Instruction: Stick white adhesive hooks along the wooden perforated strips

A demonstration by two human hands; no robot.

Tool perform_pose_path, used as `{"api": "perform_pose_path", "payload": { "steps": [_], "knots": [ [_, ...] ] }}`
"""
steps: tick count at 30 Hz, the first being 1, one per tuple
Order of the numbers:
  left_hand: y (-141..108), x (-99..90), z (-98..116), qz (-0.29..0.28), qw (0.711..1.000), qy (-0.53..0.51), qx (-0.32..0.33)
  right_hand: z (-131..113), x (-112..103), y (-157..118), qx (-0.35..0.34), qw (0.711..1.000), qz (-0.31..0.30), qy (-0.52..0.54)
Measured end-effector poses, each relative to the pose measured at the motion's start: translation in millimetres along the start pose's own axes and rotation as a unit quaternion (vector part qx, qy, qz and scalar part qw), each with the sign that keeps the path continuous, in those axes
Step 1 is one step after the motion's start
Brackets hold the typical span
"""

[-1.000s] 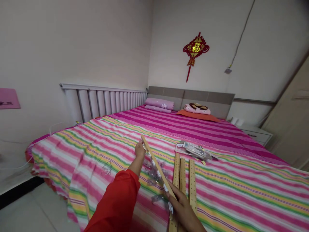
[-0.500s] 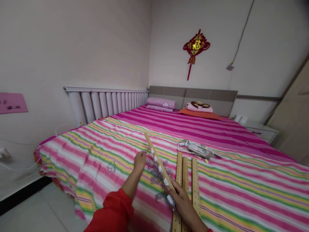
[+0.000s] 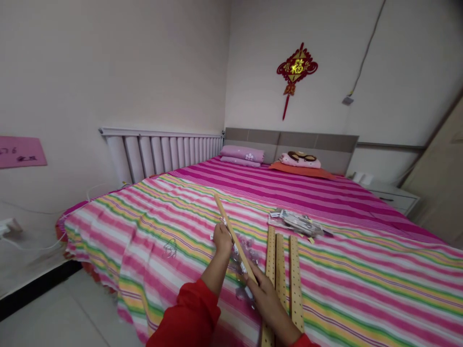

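The right hand (image 3: 268, 302) was closed around the lower end of a narrow wooden slat (image 3: 226, 217), its fingers clamped on the smooth, pale wood. The slat sat tilted above a striped cotton bedspread (image 3: 152, 226), its far end pointing up toward the headboard. The left hand (image 3: 222, 239) was curled against the slat's middle, though whether it gripped the wood could not be told. Small white clips (image 3: 236, 249) lined the slat, and crumpled clear plastic (image 3: 249, 255) lay beneath it. Just right of the right hand lay three perforated wooden strips (image 3: 295, 284), side by side on the bedspread. Beyond them lay a flat, glossy plastic packet (image 3: 298, 222). A red sleeve (image 3: 191, 313) covered the left forearm.
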State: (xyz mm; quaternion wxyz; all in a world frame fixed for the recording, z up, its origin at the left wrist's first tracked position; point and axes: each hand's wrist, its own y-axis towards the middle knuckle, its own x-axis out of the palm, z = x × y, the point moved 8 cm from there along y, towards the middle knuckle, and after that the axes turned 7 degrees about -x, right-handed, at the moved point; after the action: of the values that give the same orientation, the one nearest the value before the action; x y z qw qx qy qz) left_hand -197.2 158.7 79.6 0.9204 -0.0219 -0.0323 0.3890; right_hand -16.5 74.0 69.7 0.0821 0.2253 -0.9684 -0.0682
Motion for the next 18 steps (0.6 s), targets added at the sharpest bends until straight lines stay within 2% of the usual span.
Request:
{"api": "perform_pose_path", "payload": {
  "steps": [8,18],
  "knots": [
    [14.6,-8.7,-12.9,-0.013,0.999,-0.028,-0.039,0.8,1.4,2.0,-0.023,0.999,-0.001,-0.034],
    [19.5,-14.7,-18.0,-0.01,0.999,-0.036,-0.015,4.7,4.5,5.4,-0.05,0.996,-0.026,-0.072]
  ]
}}
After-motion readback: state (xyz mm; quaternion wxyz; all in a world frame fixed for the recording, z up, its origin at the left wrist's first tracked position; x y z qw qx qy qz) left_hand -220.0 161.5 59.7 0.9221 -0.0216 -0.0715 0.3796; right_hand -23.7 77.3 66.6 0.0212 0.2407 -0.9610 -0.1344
